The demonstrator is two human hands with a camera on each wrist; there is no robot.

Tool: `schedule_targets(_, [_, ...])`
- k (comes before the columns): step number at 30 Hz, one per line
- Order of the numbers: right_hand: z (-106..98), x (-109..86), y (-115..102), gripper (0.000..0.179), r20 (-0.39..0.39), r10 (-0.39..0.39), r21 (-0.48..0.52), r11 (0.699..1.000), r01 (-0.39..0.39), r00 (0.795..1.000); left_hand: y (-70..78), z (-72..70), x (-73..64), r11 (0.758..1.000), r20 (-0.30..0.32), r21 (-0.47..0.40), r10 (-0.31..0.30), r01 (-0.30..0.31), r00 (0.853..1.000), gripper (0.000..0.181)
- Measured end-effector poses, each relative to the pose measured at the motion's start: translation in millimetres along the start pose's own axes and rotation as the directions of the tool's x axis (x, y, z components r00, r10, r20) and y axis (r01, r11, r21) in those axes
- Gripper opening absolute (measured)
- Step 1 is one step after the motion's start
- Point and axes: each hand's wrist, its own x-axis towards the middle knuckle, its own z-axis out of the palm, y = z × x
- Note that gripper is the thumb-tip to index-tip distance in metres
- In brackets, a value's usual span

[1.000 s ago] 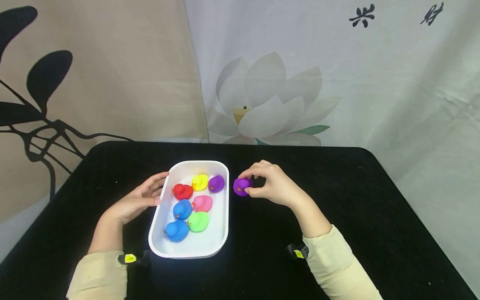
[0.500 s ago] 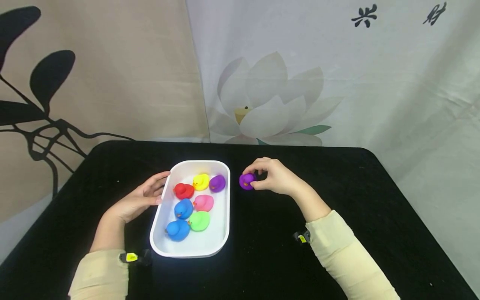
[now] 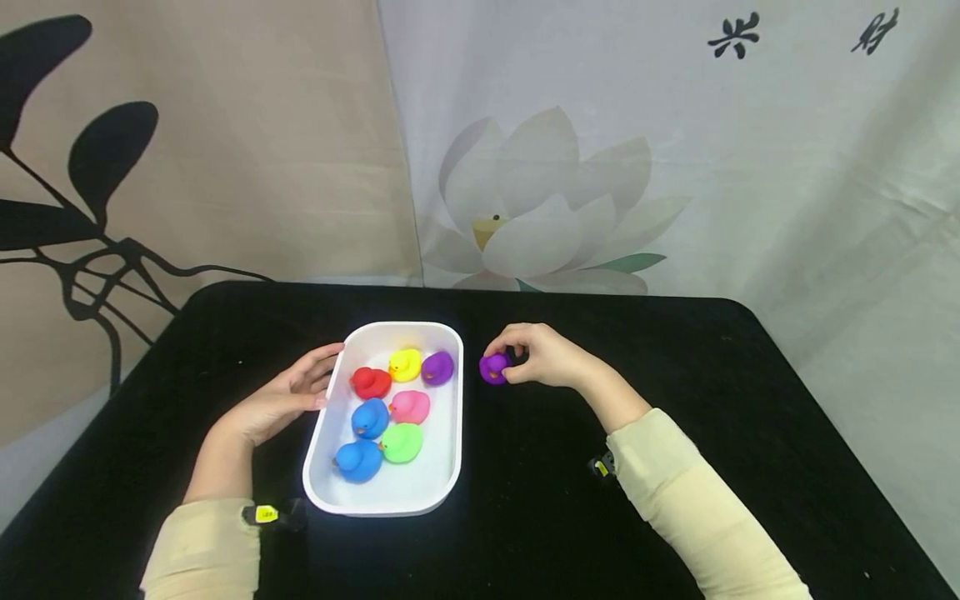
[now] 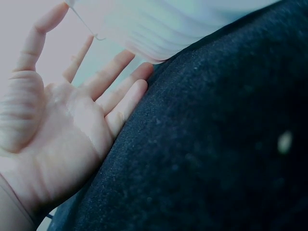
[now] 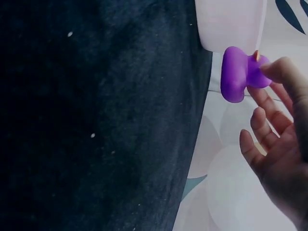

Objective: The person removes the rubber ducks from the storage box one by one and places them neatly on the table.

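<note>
A purple rubber duck (image 3: 493,368) is pinched between the thumb and fingers of my right hand (image 3: 551,357), just right of the white tray (image 3: 438,492). In the right wrist view the same duck (image 5: 234,77) shows its rounded body and orange beak. My left hand (image 3: 281,396) touches the tray's left side, its thumb and fingertips at the rim and its palm off it. The left wrist view shows these fingers (image 4: 108,74) nearly straight against the ribbed wall. Inside the tray sit several ducks: red (image 3: 371,382), yellow (image 3: 405,364), purple (image 3: 437,367), pink (image 3: 410,407), green (image 3: 401,442) and blue (image 3: 357,461).
Under everything lies a table with a black cloth (image 3: 540,517), its far edge close behind the tray. A printed curtain (image 3: 285,125) with a lotus hangs behind the table.
My right hand, holding the purple duck, moved slightly up and right, then dipped a little. The left hand and tray hold their places, while the whole view shifts slightly.
</note>
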Motion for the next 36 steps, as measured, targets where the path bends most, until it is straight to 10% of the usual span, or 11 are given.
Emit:
schedule_targets(19, [12.9, 3.0, 16.6, 0.032, 0.066, 0.038, -0.003, 0.999, -0.038, 0.997, -0.3, 0.2, -0.3, 1.0, 0.0, 0.001, 0.006, -0.006, 1.0, 0.078])
schedule_targets(36, [14.3, -1.0, 12.9, 0.036, -0.05, 0.028, -0.021, 0.999, -0.029, 0.998, -1.1, -1.5, -0.1, 1.0, 0.012, 0.01, 0.02, -0.02, 1.0, 0.079])
